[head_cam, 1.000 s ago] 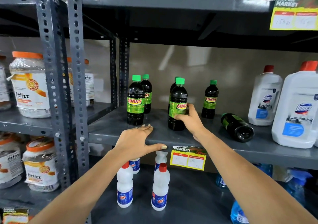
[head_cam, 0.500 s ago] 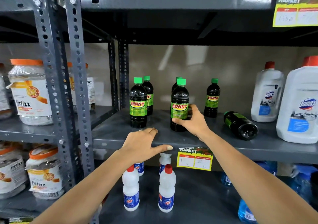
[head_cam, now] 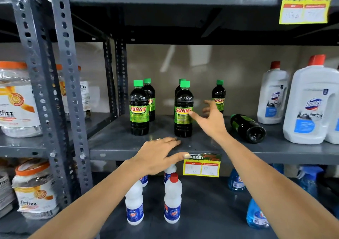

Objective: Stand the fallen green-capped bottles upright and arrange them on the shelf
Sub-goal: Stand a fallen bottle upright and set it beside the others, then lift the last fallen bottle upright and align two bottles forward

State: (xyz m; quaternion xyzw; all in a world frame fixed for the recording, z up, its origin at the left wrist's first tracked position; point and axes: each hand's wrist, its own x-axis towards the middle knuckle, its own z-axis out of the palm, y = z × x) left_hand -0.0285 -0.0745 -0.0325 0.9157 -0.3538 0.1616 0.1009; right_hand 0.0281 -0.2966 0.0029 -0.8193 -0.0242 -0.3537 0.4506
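While the left hand (head_cam: 157, 156) rests flat on the shelf (head_cam: 117, 147) edge, the right hand (head_cam: 211, 119), fingers spread and empty, hovers nearer the fallen green-capped bottle (head_cam: 247, 128), lying just right, cap far, base near.

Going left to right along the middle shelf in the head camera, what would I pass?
Front left green-capped bottle → front middle green-capped bottle → right hand → fallen bottle → small white jug → big white jug.

Five green-capped bottles (head_cam: 183, 110) stand upright on the shelf (head_cam: 117, 143). A sixth bottle (head_cam: 247, 127) lies at three o'clock of the open right hand (head_cam: 212, 121). The left hand (head_cam: 157, 156) rests flat on the shelf edge.
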